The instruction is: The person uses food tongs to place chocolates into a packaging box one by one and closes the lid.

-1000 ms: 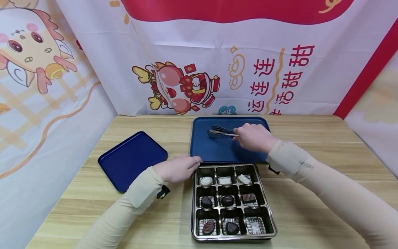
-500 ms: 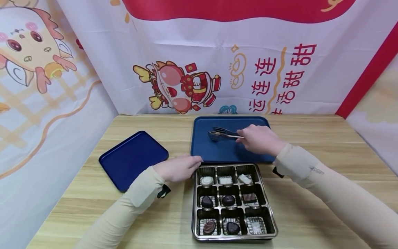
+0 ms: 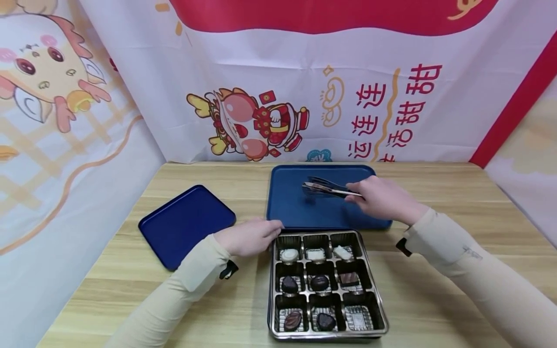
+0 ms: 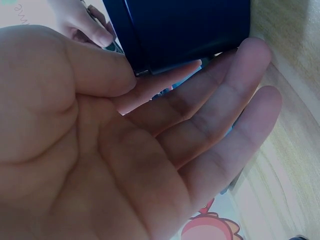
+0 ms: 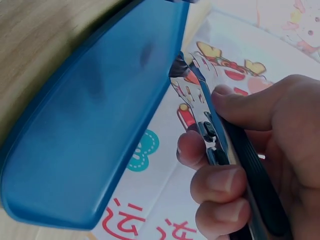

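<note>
My right hand [image 3: 383, 198] grips metal serving tongs [image 5: 257, 180] with dark handles, thumb on one side and curled fingers on the other. In the head view the tongs' tips point left above the blue tray [image 3: 287, 208]; whether anything sits between them I cannot tell. My left hand [image 3: 248, 237] touches the far left corner of a chocolate box [image 3: 383, 319], its fingers [image 4: 220, 95] fairly straight along the dark wall. White chocolates [image 3: 315, 254] lie in the box's far row of compartments. Dark chocolates [image 3: 319, 282] sit in the middle and near rows.
A smaller dark blue tray [image 3: 187, 227] lies angled on the wooden table [image 3: 117, 285], left of my left hand. Behind the table hangs a white printed cloth [image 3: 261, 53] with red lettering and cartoon figures. The chocolate box stands directly in front of the larger tray.
My right hand has shifted to the right with the tongs, whose tips have moved right above the tray. The left hand and the chocolate box stay in place.
</note>
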`<act>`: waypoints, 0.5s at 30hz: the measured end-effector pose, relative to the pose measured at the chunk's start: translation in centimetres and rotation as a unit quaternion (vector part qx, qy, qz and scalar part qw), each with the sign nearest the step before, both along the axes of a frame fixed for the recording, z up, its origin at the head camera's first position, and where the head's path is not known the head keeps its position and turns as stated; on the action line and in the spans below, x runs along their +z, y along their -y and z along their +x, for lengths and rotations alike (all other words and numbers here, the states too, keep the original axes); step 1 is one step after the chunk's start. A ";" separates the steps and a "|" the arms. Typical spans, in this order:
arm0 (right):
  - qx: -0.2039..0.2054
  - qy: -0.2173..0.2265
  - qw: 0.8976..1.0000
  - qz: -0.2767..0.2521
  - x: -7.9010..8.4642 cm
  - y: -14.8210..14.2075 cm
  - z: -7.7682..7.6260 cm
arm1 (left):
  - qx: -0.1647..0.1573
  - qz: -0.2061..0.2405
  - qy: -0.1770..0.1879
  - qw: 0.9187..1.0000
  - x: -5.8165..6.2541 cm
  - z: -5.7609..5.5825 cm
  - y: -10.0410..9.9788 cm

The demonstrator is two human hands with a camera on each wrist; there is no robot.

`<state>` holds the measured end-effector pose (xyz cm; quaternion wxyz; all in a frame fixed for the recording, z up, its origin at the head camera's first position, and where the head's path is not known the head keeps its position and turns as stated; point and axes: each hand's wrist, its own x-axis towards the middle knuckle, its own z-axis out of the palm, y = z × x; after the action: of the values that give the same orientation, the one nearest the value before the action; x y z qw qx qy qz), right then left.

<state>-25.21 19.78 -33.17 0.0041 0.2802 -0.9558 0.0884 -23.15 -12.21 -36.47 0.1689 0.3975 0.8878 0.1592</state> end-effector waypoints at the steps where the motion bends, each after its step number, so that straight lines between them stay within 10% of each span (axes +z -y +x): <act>1: -0.002 0.002 1.000 0.000 0.1 -0.2 0.2 | -0.001 0.000 -0.001 1.000 0.0 0.0 0.0; 15: -0.003 0.017 0.999 -0.033 1.1 -3.2 2.5 | 0.011 -0.011 -0.001 1.000 0.2 0.2 0.1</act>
<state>-22.71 22.96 -32.07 -0.0030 0.2754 -0.9532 0.1248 -22.93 -12.26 -36.26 0.1702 0.3860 0.8940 0.1509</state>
